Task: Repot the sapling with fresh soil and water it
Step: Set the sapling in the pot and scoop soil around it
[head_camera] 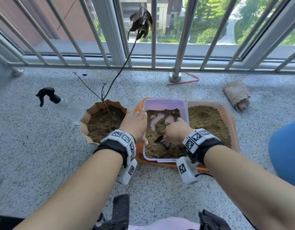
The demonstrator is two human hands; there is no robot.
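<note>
Speckled floor [43, 146] bears pot [88, 113], spray bottle [67, 107], orange tray [140, 156], rolled cloth [238, 96].

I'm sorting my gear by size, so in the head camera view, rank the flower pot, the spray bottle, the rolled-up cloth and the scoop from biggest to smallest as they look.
1. flower pot
2. spray bottle, though it lies at an angle, so this is unsure
3. rolled-up cloth
4. scoop, partly hidden by the right hand

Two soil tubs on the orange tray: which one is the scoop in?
The clear tub nearer the pot, its pale bottom showing through the soil. The right hand holds the scoop there. The right-side tub has none.
</note>
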